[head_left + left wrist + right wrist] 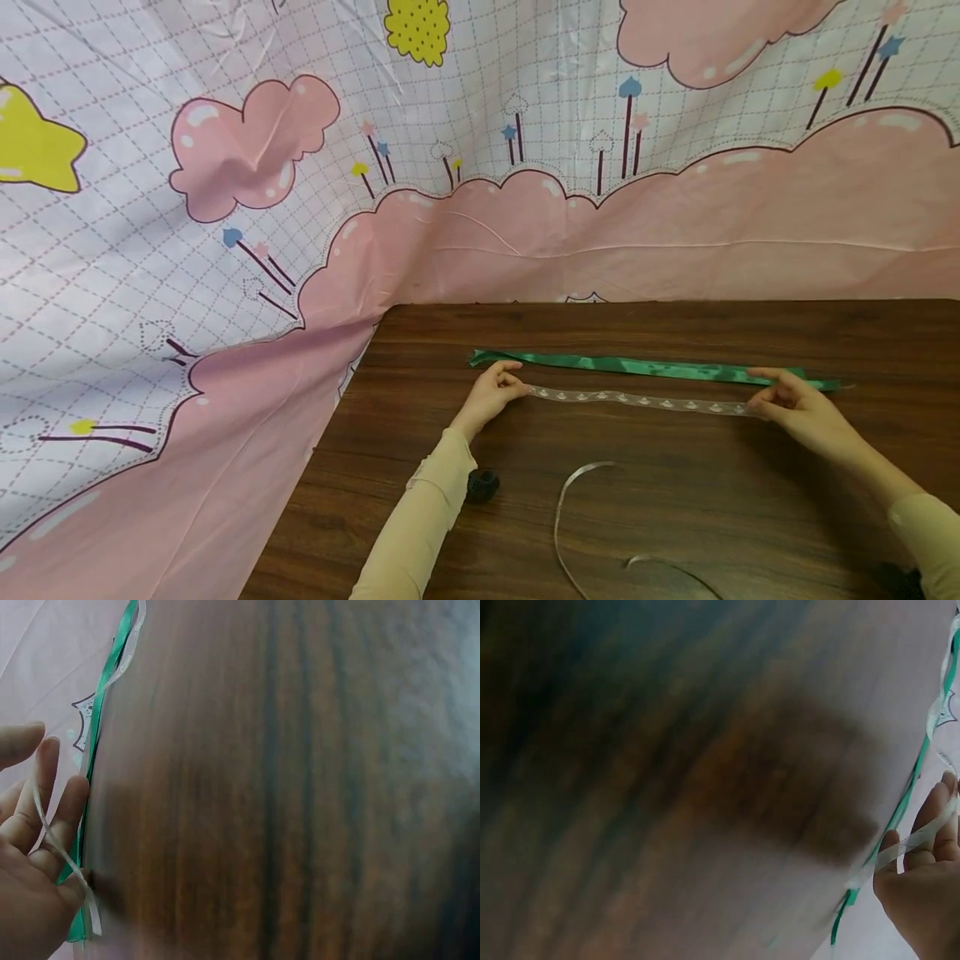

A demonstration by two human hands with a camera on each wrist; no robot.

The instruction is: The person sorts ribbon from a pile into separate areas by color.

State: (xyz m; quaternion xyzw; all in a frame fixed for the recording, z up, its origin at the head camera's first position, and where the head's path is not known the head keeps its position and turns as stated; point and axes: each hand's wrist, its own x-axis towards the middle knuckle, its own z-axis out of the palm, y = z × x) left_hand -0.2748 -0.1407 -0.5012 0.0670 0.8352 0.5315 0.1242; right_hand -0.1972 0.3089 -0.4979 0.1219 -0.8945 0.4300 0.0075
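A sheer ribbon with a row of small white motifs (622, 399) stretches between both hands in the head view. My left hand (487, 398) pinches its left end between thumb and finger; in the left wrist view the ribbon's pale tail (49, 832) trails down across the fingers. At the other end, my right hand (806, 421) pinches the ribbon, and its loose end (922, 834) crosses the palm side in the right wrist view. Just behind lies a green satin ribbon (637, 367), roughly parallel, its right part partly covered by the right hand's fingers.
A thin, pale ribbon (558, 517) curls on the dark wooden table (420, 350) nearer the body, running out of the bottom of the view. Behind the table's far edge hangs a pink and white patterned cloth (675, 225). A small black object (482, 486) sits beside the left sleeve.
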